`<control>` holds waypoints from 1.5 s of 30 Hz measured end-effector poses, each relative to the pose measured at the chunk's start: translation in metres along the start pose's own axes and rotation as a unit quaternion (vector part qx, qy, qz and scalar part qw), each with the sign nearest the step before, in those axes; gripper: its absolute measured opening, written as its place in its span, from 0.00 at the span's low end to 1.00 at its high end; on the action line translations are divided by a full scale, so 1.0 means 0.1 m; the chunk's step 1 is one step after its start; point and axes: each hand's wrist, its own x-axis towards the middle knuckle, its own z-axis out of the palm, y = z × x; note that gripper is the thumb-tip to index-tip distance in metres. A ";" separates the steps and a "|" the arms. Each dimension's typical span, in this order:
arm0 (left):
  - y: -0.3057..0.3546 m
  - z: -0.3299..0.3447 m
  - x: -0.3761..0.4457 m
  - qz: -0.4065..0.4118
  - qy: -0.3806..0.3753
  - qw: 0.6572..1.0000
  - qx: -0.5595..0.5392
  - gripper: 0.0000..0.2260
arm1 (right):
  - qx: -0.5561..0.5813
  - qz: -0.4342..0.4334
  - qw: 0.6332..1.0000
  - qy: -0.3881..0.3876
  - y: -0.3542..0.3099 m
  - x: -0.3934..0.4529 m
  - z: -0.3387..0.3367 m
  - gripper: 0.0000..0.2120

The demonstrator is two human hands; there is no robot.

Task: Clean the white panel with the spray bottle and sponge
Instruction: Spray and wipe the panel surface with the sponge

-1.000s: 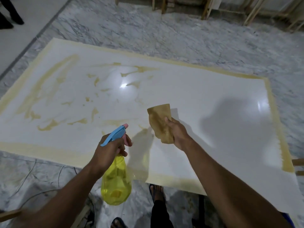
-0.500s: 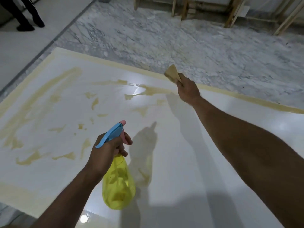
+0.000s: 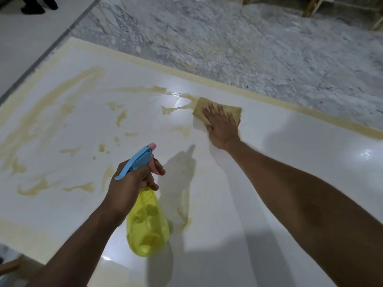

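Pressing flat-fingered, right hand [image 3: 221, 125] holds tan sponge [image 3: 215, 109] against white panel [image 3: 269, 172], upper centre. Left hand [image 3: 130, 183] grips yellow spray bottle [image 3: 148, 224], lower centre.

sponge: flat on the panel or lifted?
Flat on the panel. The right hand presses the sponge down with spread fingers near the far edge.

No legible text anywhere.
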 end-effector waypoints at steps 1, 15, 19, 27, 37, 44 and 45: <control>0.01 -0.03 -0.04 -0.002 0.002 1.000 0.004 0.13 | 0.003 -0.004 1.000 -0.001 -0.07 -0.11 0.04 0.27; -0.25 -0.62 -0.92 -0.013 -0.029 0.999 -0.015 0.10 | 0.054 -0.026 0.998 -0.032 -1.11 -1.78 0.52 0.32; -0.38 -0.84 -1.21 -0.012 -0.050 0.999 -0.012 0.08 | 0.064 -0.034 0.997 -0.027 -1.43 -2.30 0.72 0.29; -0.60 -1.19 -1.78 -0.022 -0.076 0.997 -0.007 0.10 | 0.083 -0.039 0.995 -0.044 -2.05 -3.21 0.94 0.31; -0.76 -1.54 -2.33 -0.019 -0.115 0.993 -0.016 0.08 | 0.278 0.048 0.950 -0.133 -2.32 -3.65 0.69 0.22; -0.75 -1.63 -2.47 -0.020 -0.128 0.991 0.017 0.18 | 0.667 0.275 0.692 -0.028 -2.27 -3.54 -0.17 0.16; -0.74 -1.64 -2.47 -0.020 -0.130 0.991 0.016 0.19 | 0.687 0.273 0.672 -0.033 -2.25 -3.53 -0.27 0.17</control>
